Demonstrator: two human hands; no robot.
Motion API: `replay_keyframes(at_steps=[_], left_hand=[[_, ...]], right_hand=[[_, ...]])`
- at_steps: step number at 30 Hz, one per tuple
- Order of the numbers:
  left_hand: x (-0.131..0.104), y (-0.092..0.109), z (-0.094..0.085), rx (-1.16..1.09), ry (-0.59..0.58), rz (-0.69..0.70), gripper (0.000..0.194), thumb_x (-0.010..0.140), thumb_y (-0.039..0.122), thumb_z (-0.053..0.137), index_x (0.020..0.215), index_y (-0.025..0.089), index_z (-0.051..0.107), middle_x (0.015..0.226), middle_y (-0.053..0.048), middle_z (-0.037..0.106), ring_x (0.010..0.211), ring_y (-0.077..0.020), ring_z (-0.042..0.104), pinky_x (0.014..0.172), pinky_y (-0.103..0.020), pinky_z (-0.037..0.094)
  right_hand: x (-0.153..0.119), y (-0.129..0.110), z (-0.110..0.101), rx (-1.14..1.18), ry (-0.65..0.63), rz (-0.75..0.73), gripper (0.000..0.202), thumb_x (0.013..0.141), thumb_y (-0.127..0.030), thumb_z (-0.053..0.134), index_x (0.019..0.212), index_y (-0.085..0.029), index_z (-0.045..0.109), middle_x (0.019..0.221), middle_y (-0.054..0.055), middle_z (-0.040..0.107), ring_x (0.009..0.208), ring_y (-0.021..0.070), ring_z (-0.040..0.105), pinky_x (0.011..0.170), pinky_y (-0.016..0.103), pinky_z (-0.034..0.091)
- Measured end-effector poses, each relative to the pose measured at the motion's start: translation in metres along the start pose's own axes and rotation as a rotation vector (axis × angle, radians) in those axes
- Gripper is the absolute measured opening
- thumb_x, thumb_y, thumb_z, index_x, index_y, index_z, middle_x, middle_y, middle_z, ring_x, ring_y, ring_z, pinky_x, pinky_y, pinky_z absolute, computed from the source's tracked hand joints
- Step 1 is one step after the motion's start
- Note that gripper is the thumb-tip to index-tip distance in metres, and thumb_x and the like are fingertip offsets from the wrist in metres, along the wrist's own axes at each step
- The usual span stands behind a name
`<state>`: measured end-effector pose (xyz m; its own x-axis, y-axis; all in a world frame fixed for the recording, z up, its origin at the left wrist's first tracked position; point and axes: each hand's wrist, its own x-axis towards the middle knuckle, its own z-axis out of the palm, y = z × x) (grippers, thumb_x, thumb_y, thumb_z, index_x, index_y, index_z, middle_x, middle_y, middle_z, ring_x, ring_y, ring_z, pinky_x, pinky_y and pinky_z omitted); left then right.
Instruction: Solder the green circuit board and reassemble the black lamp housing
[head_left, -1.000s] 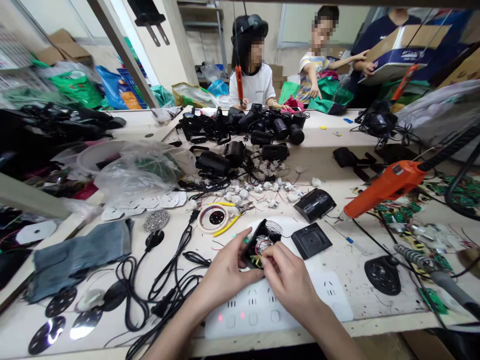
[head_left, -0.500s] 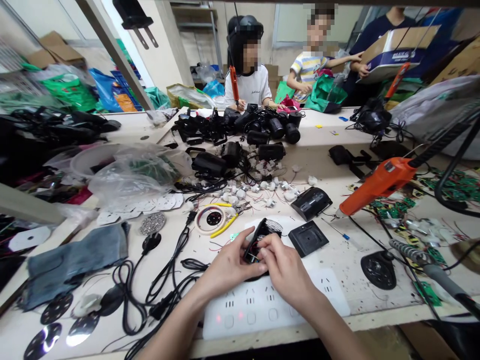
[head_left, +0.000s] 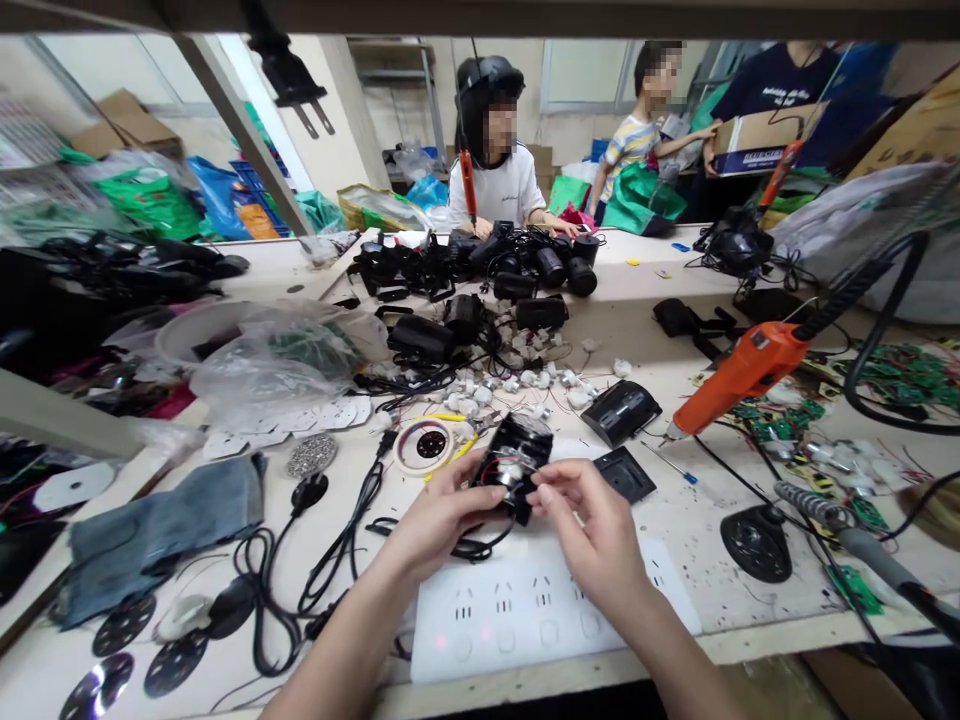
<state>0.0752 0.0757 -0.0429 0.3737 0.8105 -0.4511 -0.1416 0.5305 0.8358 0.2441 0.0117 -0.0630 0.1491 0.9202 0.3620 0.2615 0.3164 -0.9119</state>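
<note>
At the far left of the near bench, a grey-blue cloth [head_left: 165, 535] lies flat, with shiny dark discs [head_left: 176, 660] below it. A looped black cable [head_left: 262, 600] lies to their right, followed by a cream ring [head_left: 406, 458] with a yellow-handled tool [head_left: 466, 443] against its right side. The left hand [head_left: 442, 510] is closed on the left side of an open black housing [head_left: 517, 440], thumb across the near part, fingers largely hidden behind. The housing sits tilted between the hands, just beyond a white power strip [head_left: 510, 655]; whether it touches the bench cannot be determined. Red wires and a pale, partly metallic component show inside it. The right hand [head_left: 592, 515] has its thumb and fingertips drawn together at the housing's right edge; whether they pinch a wire or merely touch cannot be told. Handling assessment: the shell appears light, stiff and smooth, possibly slippery on its glossy faces; the thin leads are judged soft and their joints fragile. Recommended hold: the rigid outer walls, clear of the wiring, with fingertip pressure only on the inner parts. Right of the hands lie a flat black part [head_left: 630, 475] and a curved black shell [head_left: 621, 412]. Further right is an orange power screwdriver [head_left: 739, 380], angled with its tip towards the bench.
</note>
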Motion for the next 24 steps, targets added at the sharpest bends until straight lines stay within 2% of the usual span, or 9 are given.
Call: replay_keyframes(at_steps=[2, 3, 6, 9, 12, 15, 19, 24], left_hand=[[-0.001, 0.007, -0.007, -0.093, 0.03, 0.036, 0.047, 0.057, 0.018, 0.082, 0.101, 0.015, 0.066, 0.101, -0.006, 0.069, 0.089, -0.0203, 0.066, 0.078, -0.032, 0.056], [-0.002, 0.009, -0.011, -0.137, 0.048, 0.059, 0.045, 0.056, 0.016, 0.082, 0.098, 0.014, 0.067, 0.099, -0.007, 0.07, 0.089, -0.0202, 0.066, 0.081, -0.033, 0.056], [-0.008, 0.015, -0.021, -0.263, 0.128, 0.127, 0.042, 0.053, 0.008, 0.08, 0.093, 0.014, 0.067, 0.095, -0.006, 0.072, 0.09, -0.0205, 0.067, 0.087, -0.036, 0.056], [-0.018, 0.016, -0.026, -0.344, 0.204, 0.161, 0.04, 0.053, 0.003, 0.076, 0.09, 0.014, 0.067, 0.093, -0.004, 0.072, 0.09, -0.0197, 0.067, 0.087, -0.034, 0.057], [-0.029, 0.012, -0.029, -0.395, 0.242, 0.165, 0.036, 0.055, 0.003, 0.074, 0.089, 0.013, 0.068, 0.091, -0.005, 0.072, 0.089, -0.0189, 0.068, 0.087, -0.032, 0.057], [-0.037, 0.009, -0.03, -0.414, 0.289, 0.178, 0.034, 0.057, 0.006, 0.074, 0.09, 0.013, 0.069, 0.092, -0.005, 0.073, 0.093, -0.0212, 0.067, 0.09, -0.035, 0.057], [-0.045, 0.012, -0.035, -0.415, 0.343, 0.246, 0.038, 0.057, 0.011, 0.078, 0.093, 0.014, 0.068, 0.097, -0.005, 0.073, 0.099, -0.0236, 0.065, 0.089, -0.038, 0.057], [-0.058, 0.017, -0.051, -0.387, 0.326, 0.291, 0.039, 0.058, 0.016, 0.081, 0.095, 0.014, 0.069, 0.1, -0.006, 0.072, 0.099, -0.0228, 0.064, 0.083, -0.033, 0.058]], right_hand=[[-0.001, -0.001, 0.001, -0.029, 0.072, -0.001, 0.007, 0.096, -0.026, 0.054, 0.097, -0.021, 0.058, 0.085, 0.002, 0.066, 0.072, 0.016, 0.069, 0.065, 0.025, 0.058], [-0.002, -0.001, 0.002, -0.039, 0.069, 0.016, 0.008, 0.096, -0.027, 0.054, 0.094, -0.021, 0.059, 0.082, 0.002, 0.065, 0.068, 0.0157, 0.068, 0.062, 0.024, 0.058], [-0.005, 0.0, 0.015, -0.076, -0.037, 0.051, 0.012, 0.095, -0.029, 0.052, 0.09, -0.02, 0.06, 0.08, 0.003, 0.065, 0.068, 0.0172, 0.068, 0.06, 0.025, 0.058], [-0.011, -0.002, 0.038, -0.069, -0.16, 0.088, 0.013, 0.091, -0.029, 0.054, 0.097, -0.02, 0.06, 0.091, 0.006, 0.068, 0.081, 0.0207, 0.069, 0.069, 0.03, 0.06], [-0.015, -0.006, 0.061, 0.013, -0.242, 0.131, 0.022, 0.088, -0.029, 0.056, 0.108, -0.02, 0.056, 0.103, 0.008, 0.069, 0.093, 0.023, 0.068, 0.077, 0.035, 0.06], [-0.016, -0.01, 0.076, 0.087, -0.279, 0.15, 0.022, 0.088, -0.027, 0.053, 0.109, -0.021, 0.053, 0.103, 0.007, 0.068, 0.095, 0.0224, 0.067, 0.08, 0.036, 0.059], [-0.013, -0.009, 0.08, 0.081, -0.318, 0.167, 0.022, 0.088, -0.03, 0.055, 0.107, -0.02, 0.054, 0.101, 0.008, 0.068, 0.092, 0.0221, 0.067, 0.08, 0.035, 0.059], [0.004, -0.003, 0.065, -0.028, -0.276, 0.1, 0.021, 0.092, -0.038, 0.054, 0.098, -0.019, 0.062, 0.095, 0.007, 0.068, 0.087, 0.0218, 0.067, 0.076, 0.032, 0.057]])
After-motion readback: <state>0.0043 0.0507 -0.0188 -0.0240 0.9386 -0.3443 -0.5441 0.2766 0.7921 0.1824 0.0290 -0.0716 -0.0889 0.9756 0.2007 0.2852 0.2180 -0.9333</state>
